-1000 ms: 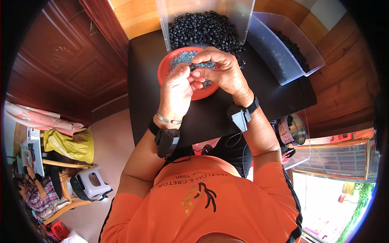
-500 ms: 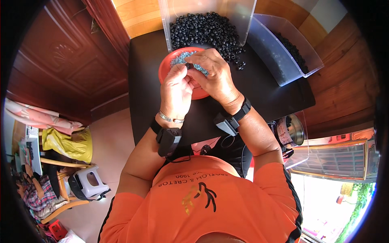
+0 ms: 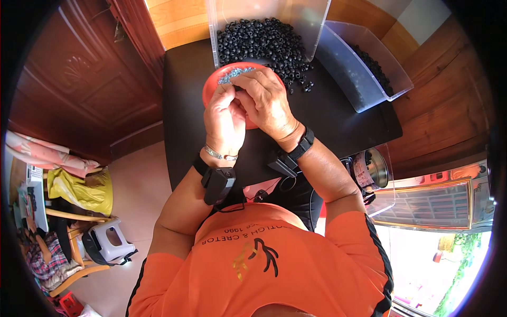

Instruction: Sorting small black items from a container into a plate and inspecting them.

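My left hand (image 3: 224, 122) and my right hand (image 3: 268, 104) meet over an orange-red bowl (image 3: 209, 91), fingertips together. Between the left thumb and fingers a small black part (image 3: 237, 89) is pinched, mostly covered by the fingers. The right fingers curl in a pinch against it; whatever they hold is hidden. Small shiny silver-blue metal pieces (image 3: 232, 75) lie in the bowl, too fine to make out singly. Just behind the bowl, many small black ring-like caps (image 3: 264, 42) spill from a clear plastic bin (image 3: 213, 37) onto the dark table.
The dark table (image 3: 185, 105) has a rounded front edge. A second clear bin (image 3: 346, 79) with black parts stands at right. Below it, by my right arm, is a metal tin (image 3: 377, 168). A wooden chair (image 3: 79, 272) and a grey-white plastic stool (image 3: 110, 243) stand at left.
My right hand has turned and its fingers have closed further over the small black part, which showed more clearly before. The whole view has shifted slightly.
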